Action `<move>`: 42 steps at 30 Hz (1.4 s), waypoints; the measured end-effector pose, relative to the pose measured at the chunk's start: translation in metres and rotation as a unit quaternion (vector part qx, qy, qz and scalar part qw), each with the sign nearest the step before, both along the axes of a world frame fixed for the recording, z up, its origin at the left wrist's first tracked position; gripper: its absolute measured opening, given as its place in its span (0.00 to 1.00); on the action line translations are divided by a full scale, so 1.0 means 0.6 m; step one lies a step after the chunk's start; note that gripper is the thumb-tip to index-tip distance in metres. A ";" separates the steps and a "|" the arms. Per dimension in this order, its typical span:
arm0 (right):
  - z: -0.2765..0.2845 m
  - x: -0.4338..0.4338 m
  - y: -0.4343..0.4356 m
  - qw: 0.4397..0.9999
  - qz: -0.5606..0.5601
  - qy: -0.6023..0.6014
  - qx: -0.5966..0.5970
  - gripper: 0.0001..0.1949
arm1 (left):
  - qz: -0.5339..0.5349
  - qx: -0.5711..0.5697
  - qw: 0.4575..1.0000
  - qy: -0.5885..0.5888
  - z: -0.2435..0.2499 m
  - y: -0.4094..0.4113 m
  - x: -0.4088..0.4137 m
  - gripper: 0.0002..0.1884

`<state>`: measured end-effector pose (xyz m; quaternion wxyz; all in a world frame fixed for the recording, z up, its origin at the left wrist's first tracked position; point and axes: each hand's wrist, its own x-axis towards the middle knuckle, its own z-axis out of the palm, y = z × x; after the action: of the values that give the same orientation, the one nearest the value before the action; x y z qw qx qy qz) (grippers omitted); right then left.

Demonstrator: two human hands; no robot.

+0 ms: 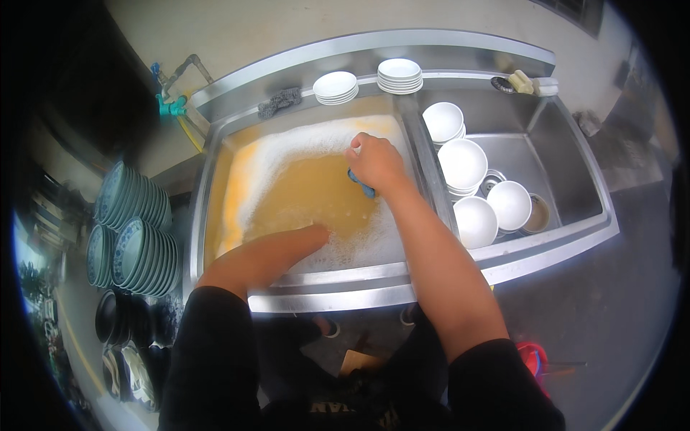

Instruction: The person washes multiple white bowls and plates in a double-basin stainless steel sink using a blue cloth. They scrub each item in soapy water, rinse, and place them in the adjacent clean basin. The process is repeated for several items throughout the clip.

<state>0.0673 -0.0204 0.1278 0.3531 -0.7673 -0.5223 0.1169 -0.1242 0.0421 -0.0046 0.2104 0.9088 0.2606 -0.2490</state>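
Murky, yellowish water with white foam fills the left basin (312,188) of a stainless steel sink. My right hand (375,161) is above the water near the basin's right side, its fingers curled around a blue cloth or scrubber (361,184). My left forearm dips into the water near the front; my left hand is under the surface and hidden. On the back ledge stand two stacks of small white plates (335,87) (400,75), with a grey mesh scrubber (279,103) to their left.
Stacked white bowls (462,164) stand in the right basin (566,178) around its drain. Sponges (520,82) and a dark round scrubber (502,84) lie on the back right ledge. Green patterned plates (129,253) are stacked at the left, beside black dishes (113,318). A green-handled tap (171,106) is at back left.
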 end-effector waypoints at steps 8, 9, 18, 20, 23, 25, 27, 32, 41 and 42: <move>-0.007 0.018 0.005 1.000 -0.018 -0.009 0.008 0.17 | 0.030 0.066 0.996 -0.050 -0.025 0.067 0.165 0.27; -0.005 0.018 0.006 1.000 -0.024 -0.008 0.007 0.17 | 0.045 0.072 0.995 -0.051 -0.024 0.083 0.172 0.27; 0.008 0.015 -0.001 1.000 -0.012 0.011 -0.023 0.16 | 0.163 0.123 0.978 -0.037 0.022 0.226 0.080 0.27; 0.010 0.016 0.000 1.000 -0.004 0.011 -0.025 0.16 | 0.185 0.132 0.973 -0.033 0.039 0.247 0.058 0.27; 0.013 0.016 -0.001 0.999 0.003 0.005 -0.032 0.16 | 0.209 0.130 0.969 -0.016 0.055 0.262 0.009 0.27; 0.018 0.016 -0.001 0.999 0.000 0.003 -0.044 0.16 | 0.218 0.125 0.968 0.001 0.055 0.259 -0.024 0.27; 0.017 0.016 -0.002 0.999 0.007 -0.004 -0.051 0.16 | 0.223 0.119 0.967 0.018 0.056 0.253 -0.057 0.27; 0.012 0.016 -0.006 0.999 0.030 -0.002 -0.045 0.16 | 0.229 0.106 0.966 0.050 0.060 0.228 -0.110 0.26; 0.004 0.015 -0.006 0.998 0.050 -0.009 -0.029 0.14 | 0.205 0.063 0.972 0.101 0.047 0.149 -0.170 0.26; 0.001 0.015 -0.004 0.998 0.048 -0.009 -0.029 0.15 | 0.199 0.058 0.973 0.104 0.046 0.142 -0.171 0.26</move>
<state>0.0766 -0.0227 0.1284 0.3200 -0.7520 -0.5585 0.1417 -0.2271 0.1270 0.0228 0.1739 0.8183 0.4711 -0.2797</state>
